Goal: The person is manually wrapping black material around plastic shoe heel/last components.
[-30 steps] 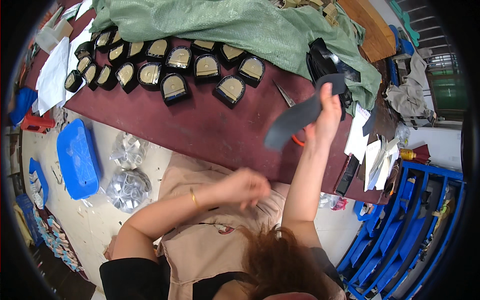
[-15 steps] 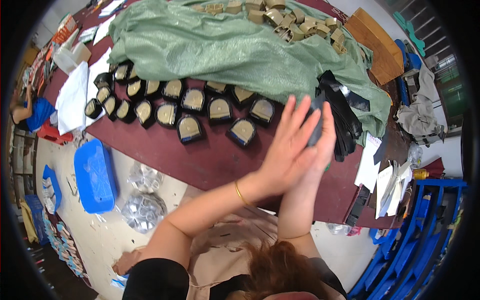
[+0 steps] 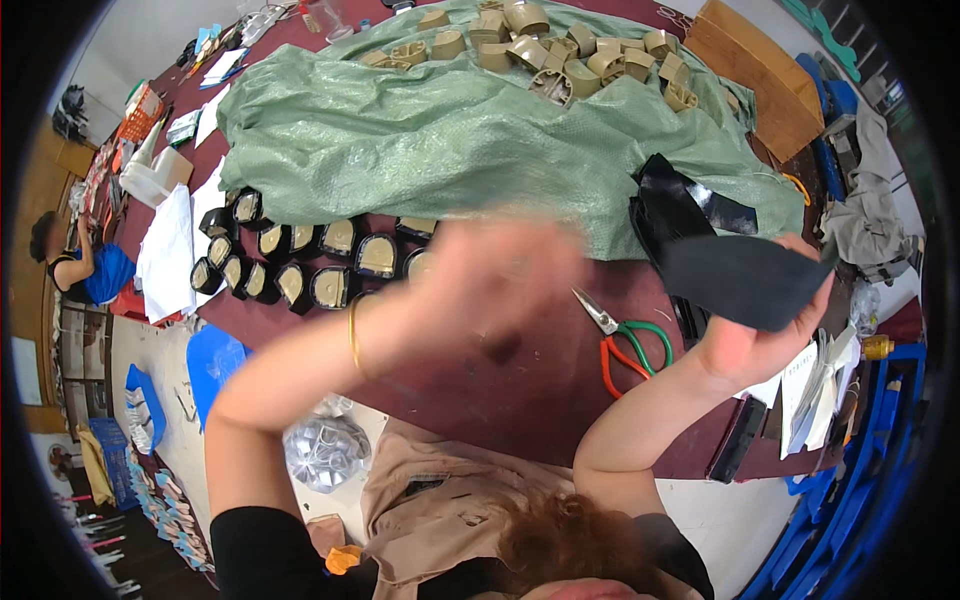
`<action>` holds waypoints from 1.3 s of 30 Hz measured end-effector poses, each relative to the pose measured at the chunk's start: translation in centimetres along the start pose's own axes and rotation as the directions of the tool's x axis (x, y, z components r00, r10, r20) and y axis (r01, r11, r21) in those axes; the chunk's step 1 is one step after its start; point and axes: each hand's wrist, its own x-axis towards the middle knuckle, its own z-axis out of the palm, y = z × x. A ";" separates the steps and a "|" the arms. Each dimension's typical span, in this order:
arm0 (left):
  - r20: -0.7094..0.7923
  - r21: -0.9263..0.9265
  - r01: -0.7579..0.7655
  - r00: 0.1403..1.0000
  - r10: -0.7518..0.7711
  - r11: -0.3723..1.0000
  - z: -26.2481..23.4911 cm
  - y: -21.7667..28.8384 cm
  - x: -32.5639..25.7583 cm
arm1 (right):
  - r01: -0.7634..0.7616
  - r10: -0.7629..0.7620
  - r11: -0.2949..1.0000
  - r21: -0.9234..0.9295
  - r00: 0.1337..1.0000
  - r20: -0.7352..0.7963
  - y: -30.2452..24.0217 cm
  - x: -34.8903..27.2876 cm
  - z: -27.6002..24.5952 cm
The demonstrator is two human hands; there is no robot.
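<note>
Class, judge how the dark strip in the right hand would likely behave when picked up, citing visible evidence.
The dark strip is probably flexible, since it curves in the right hand. It seems light for its size, looking like a thin sheet held one-handed. Its matte face suggests it may not be very slippery.

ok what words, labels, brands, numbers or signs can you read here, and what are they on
No text is clear enough to quote.
Bundled white papers at the right: small marks like print, too small to read.
Green-and-white packet at the upper left: too small to tell if it bears print.
Dark strip in the right hand: no lettering shows.
Scissors: no lettering shows.
</note>
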 end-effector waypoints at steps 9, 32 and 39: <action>-0.742 0.508 0.579 0.670 -0.018 0.638 -5.9 -16.0 24.7 | 0.053 -0.065 0.998 0.044 0.940 0.335 -0.4 1.7 -1.6; -0.313 -0.710 0.007 0.893 -0.325 0.704 0.4 4.6 -15.1 | -0.451 0.340 0.843 0.293 0.869 0.360 0.2 -2.3 1.2; 0.017 -0.795 0.165 0.968 -0.250 0.584 4.6 5.0 -15.5 | -0.532 0.430 0.709 0.463 0.847 0.314 -1.8 -8.1 2.2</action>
